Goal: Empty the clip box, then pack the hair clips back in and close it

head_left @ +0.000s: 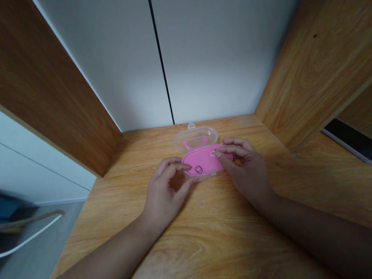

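Observation:
A pink oval case (198, 160) lies on the wooden table, its clear lid (181, 141) swung back behind it and a pink handle (196, 144) showing through the lid. My left hand (167, 188) curls around the case's left edge, thumb at the front and fingers on the rim. Over the right end of the case, my right hand (247, 167) pinches a small white elastic band (212, 153) between thumb and fingers. Dark elastic bands (198, 169) rest on the pink surface. Just in front of the case, a pale thin band (202, 203) lies on the wood.
A white panel (135, 72) with a dark vertical seam rises behind the table (192, 262). Wooden boards (40, 78) flank it on both sides. At the right lies a dark flat device (360, 139). Past the left edge, a white curved tube (21, 245) hangs above the floor.

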A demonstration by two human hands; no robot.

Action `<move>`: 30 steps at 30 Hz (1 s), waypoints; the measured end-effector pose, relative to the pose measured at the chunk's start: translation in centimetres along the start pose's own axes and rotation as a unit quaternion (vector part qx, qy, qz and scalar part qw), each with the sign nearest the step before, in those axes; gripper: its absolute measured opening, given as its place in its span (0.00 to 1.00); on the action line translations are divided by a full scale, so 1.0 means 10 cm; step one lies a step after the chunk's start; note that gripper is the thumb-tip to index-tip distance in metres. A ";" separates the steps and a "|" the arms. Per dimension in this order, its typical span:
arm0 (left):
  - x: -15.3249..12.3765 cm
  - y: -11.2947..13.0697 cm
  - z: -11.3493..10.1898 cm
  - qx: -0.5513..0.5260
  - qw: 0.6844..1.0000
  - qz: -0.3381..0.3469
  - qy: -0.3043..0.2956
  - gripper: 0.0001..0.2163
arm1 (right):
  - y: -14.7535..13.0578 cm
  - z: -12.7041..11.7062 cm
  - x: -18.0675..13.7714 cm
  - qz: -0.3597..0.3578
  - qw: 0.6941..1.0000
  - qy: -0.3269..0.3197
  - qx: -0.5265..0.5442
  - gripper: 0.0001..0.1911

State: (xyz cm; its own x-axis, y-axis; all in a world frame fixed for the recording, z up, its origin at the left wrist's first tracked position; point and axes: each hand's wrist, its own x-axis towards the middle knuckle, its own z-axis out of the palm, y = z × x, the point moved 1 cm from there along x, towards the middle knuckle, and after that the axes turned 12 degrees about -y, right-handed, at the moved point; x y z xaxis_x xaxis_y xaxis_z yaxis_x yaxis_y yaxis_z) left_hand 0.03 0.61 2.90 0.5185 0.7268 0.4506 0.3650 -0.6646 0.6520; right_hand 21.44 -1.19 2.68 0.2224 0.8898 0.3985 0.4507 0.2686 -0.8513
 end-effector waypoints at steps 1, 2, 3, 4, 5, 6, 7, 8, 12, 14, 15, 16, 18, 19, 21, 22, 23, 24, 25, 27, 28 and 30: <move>0.00 0.00 0.00 0.000 1.000 -0.003 -0.001 0.08 | 0.00 0.00 0.00 0.000 1.000 -0.003 0.002 0.08; 0.00 0.00 0.00 0.000 1.000 -0.007 -0.002 0.08 | 0.00 0.00 0.00 0.000 1.000 -0.007 0.005 0.08; -0.01 -0.01 0.00 0.001 1.000 -0.010 -0.001 0.08 | 0.01 -0.01 0.00 -0.002 1.000 -0.013 0.006 0.09; -0.01 -0.02 0.00 0.002 1.000 -0.014 0.000 0.08 | 0.02 -0.01 0.00 -0.004 1.000 -0.018 0.005 0.09; -0.01 -0.02 0.00 0.004 1.000 -0.017 0.002 0.08 | 0.03 -0.01 0.00 -0.009 1.000 -0.023 0.004 0.10; -0.02 -0.03 0.00 0.006 1.000 -0.022 0.004 0.08 | 0.04 -0.01 0.00 -0.015 1.000 -0.027 0.004 0.10; -0.02 -0.04 0.00 0.007 1.000 -0.028 0.007 0.08 | 0.05 -0.01 0.00 -0.021 0.999 -0.029 0.004 0.10; -0.02 -0.05 0.00 0.007 0.999 -0.034 0.010 0.08 | 0.06 -0.01 -0.01 -0.025 0.999 -0.030 0.006 0.10; -0.02 -0.09 0.00 0.005 0.998 -0.059 0.024 0.09 | 0.04 0.01 -0.01 -0.040 0.998 -0.045 0.006 0.10; -0.01 -0.10 0.00 0.005 0.997 -0.069 0.031 0.08 | 0.01 0.02 -0.02 -0.059 0.996 -0.066 0.000 0.12; -0.01 -0.11 0.00 0.006 0.997 -0.074 0.035 0.08 | -0.01 0.03 -0.02 -0.070 0.995 -0.078 -0.003 0.13; -0.01 -0.11 0.00 0.007 0.996 -0.079 0.038 0.08 | -0.03 0.03 -0.02 -0.080 0.993 -0.085 -0.006 0.14; -0.01 -0.12 0.01 0.007 0.995 -0.085 0.046 0.08 | -0.07 0.02 -0.04 -0.102 0.991 -0.084 -0.025 0.16; -0.01 -0.12 0.01 0.006 0.995 -0.087 0.049 0.08 | -0.09 0.01 -0.05 -0.117 0.989 -0.078 -0.039 0.16; -0.01 -0.13 0.01 0.003 0.995 -0.088 0.050 0.09 | -0.14 -0.02 -0.09 -0.158 0.983 -0.067 -0.069 0.14; -0.01 -0.13 0.01 0.003 0.995 -0.090 0.049 0.09 | -0.16 -0.03 -0.11 -0.185 0.977 -0.072 -0.082 0.12; -0.01 -0.13 0.01 0.004 0.995 -0.091 0.047 0.09 | -0.18 -0.03 -0.14 -0.215 0.968 -0.091 -0.093 0.09; -0.02 -0.13 0.01 0.003 0.995 -0.091 0.045 0.10 | -0.20 -0.03 -0.17 -0.244 0.956 -0.125 -0.105 0.07; -0.02 -0.13 0.02 0.002 0.995 -0.090 0.045 0.10 | -0.22 -0.02 -0.19 -0.268 0.940 -0.171 -0.121 0.05; -0.02 -0.13 0.02 -0.004 0.996 -0.083 0.044 0.11 | -0.24 0.01 -0.24 -0.283 0.903 -0.280 -0.161 0.02; -0.02 -0.13 0.03 -0.007 0.996 -0.080 0.042 0.12 | -0.25 0.03 -0.25 -0.274 0.886 -0.325 -0.184 0.02; -0.02 -0.13 0.03 -0.006 0.996 -0.075 0.045 0.15 | -0.25 0.05 -0.27 -0.241 0.867 -0.374 -0.227 0.02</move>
State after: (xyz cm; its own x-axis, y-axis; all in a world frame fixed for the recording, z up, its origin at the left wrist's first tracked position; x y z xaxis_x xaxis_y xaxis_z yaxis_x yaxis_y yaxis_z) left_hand -0.35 1.23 1.79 0.3873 0.8305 0.4004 0.4235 -0.5460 0.7229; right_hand 19.23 -4.08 3.60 -0.6319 0.7504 0.1940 0.6664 0.6538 -0.3584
